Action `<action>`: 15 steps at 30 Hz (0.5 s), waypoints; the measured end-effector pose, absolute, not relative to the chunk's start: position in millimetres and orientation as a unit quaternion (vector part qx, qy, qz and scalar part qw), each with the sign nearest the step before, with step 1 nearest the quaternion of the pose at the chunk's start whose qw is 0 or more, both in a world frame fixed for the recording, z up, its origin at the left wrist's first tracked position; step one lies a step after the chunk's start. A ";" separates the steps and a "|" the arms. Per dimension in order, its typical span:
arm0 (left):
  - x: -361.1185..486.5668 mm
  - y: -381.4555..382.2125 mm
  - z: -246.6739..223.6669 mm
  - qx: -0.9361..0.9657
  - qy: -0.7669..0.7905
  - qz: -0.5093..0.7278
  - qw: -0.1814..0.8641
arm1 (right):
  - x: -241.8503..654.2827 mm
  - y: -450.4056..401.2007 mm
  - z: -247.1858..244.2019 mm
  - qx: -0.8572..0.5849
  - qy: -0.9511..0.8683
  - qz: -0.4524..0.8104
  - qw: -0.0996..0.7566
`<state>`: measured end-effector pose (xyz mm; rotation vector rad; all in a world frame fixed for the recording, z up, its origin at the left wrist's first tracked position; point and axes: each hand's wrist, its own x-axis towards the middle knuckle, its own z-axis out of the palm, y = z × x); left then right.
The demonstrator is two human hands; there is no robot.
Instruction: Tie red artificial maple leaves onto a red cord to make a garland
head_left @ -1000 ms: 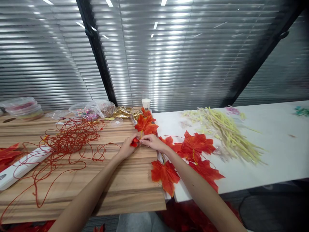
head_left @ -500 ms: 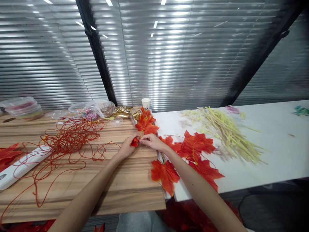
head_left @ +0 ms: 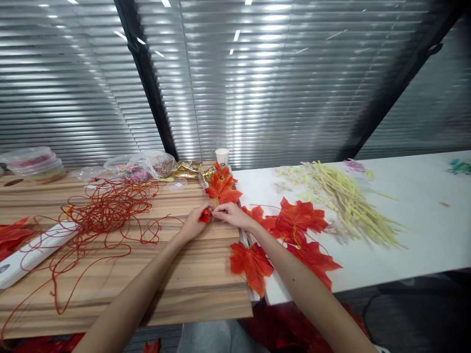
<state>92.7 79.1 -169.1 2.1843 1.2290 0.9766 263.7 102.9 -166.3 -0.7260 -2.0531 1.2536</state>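
Above the right edge of the wooden board, my left hand (head_left: pixel 196 223) is closed on a red artificial maple leaf (head_left: pixel 206 214), most of it hidden in the fingers. My right hand (head_left: pixel 230 214) meets it from the right, fingertips pinched together at the leaf; what exactly they grip is too small to make out. Just beyond the hands lies an orange-red maple leaf (head_left: pixel 222 189). More maple leaves (head_left: pixel 300 220) are strung on red cord to the right, partly behind my right forearm. Another leaf (head_left: pixel 252 267) hangs over the gap between the two tabletops.
A loose tangle of red cord (head_left: pixel 110 211) covers the left of the wooden tabletop (head_left: pixel 198 294), over a white bar (head_left: pixel 40 252). Plastic bags (head_left: pixel 154 164), gold packets (head_left: pixel 187 170) and a paper cup (head_left: pixel 222 156) line the back. Yellow fuzzy stems (head_left: pixel 346 206) lie on the white table (head_left: pixel 423 230).
Almost nothing differs. Both hands stay together at the same spot, with only slight finger movement.
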 end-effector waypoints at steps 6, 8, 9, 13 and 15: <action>92.8 78.3 -168.8 0.793 0.445 0.353 0.220 | 263.4 102.7 -166.0 -0.280 -0.773 0.479 0.307; 92.9 78.0 -168.5 0.792 0.448 0.351 0.220 | 263.5 102.9 -165.9 -0.280 -0.774 0.477 0.308; 93.0 77.9 -168.4 0.792 0.450 0.350 0.220 | 263.6 103.0 -165.8 -0.280 -0.775 0.475 0.308; 93.0 78.1 -168.7 0.791 0.452 0.350 0.218 | 264.1 103.1 -165.9 -0.278 -0.777 0.472 0.309; 92.8 78.4 -169.1 0.792 0.452 0.348 0.218 | 264.2 103.2 -166.2 -0.277 -0.778 0.471 0.309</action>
